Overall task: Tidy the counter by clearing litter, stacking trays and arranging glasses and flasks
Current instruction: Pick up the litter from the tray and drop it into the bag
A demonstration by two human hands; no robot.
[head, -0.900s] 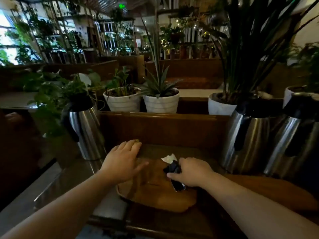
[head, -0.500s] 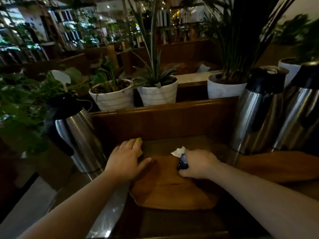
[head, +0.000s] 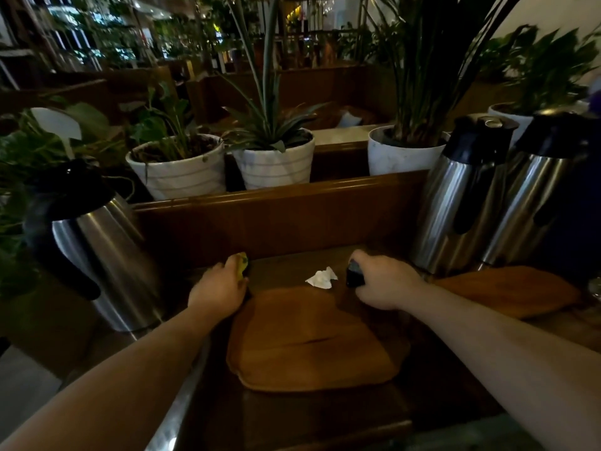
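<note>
A wooden tray [head: 312, 340] lies on the dark counter in front of me. My left hand [head: 219, 288] rests at the tray's far left corner, its fingers closed around a small yellow piece of litter [head: 241, 265]. My right hand [head: 383, 281] is past the tray's far right corner, gripping a small dark object [head: 354, 275]. Between the two hands, a crumpled white paper scrap [head: 322, 278] lies on the counter. A second wooden tray [head: 514, 291] sits to the right.
One steel flask [head: 107, 252] with a black handle stands at the left, two more flasks [head: 461, 196] [head: 540, 203] at the right. A wooden back ledge [head: 276, 203] carries white plant pots [head: 177, 169] [head: 274, 164] [head: 401, 156]. A glass rim shows at the far right edge.
My right hand moved right, off the paper scrap, which now lies bare between the hands. My left hand closed on the yellow piece. The view tilted downward.
</note>
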